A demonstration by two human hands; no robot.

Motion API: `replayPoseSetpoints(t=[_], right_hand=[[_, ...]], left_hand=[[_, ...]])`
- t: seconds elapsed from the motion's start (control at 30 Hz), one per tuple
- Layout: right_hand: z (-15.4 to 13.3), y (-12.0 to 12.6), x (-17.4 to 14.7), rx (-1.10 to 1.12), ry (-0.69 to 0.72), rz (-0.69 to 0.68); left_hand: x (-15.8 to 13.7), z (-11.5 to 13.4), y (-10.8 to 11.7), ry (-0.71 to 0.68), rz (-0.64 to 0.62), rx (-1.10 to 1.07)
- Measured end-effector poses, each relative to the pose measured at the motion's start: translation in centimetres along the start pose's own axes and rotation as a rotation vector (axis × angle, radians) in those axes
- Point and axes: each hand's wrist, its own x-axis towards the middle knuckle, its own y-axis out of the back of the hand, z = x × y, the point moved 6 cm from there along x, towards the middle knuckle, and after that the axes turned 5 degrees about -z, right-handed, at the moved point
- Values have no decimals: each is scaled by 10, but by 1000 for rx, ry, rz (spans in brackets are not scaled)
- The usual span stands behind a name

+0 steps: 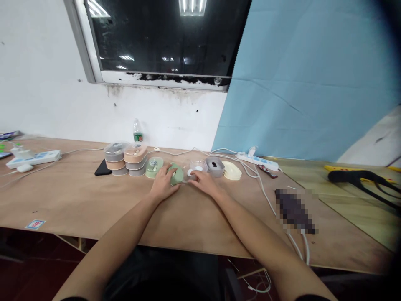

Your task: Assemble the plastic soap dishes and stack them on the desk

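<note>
My left hand (163, 184) has its fingers closed on the edge of a light green oval box part (178, 174), which is tilted on the table. My right hand (205, 182) grips the near side of a clear plastic lid (186, 166), where a white round spot (189, 172) shows by the fingertips. Just behind the right hand sits another clear lid (199, 165). A green box with a clear top (154, 167) stands left of my left hand. To the right are grey box parts (214, 167) and a stack of cream oval pieces (232, 170).
Finished-looking boxes (116, 151) in grey and peach stand stacked at left, beside a black phone (102, 168). A plastic bottle (137, 131) is by the wall. White power strips (260, 161) and cables lie behind; a blurred dark item (294, 211) lies at right.
</note>
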Motion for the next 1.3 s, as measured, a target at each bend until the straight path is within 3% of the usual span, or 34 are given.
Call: replayPoseSetpoints(t=[0.2, 0.33, 0.83, 1.3], right_hand=[[34, 1, 1, 43, -212, 207], [53, 3, 2, 56, -269, 256], [73, -3, 2, 39, -386, 254], [64, -4, 0, 142, -329, 175]], left_hand=[[-1, -4, -2, 20, 10, -28], [-1, -3, -5, 17, -40, -18], [-2, -4, -9, 55, -127, -19], [-4, -2, -7, 99, -136, -48]])
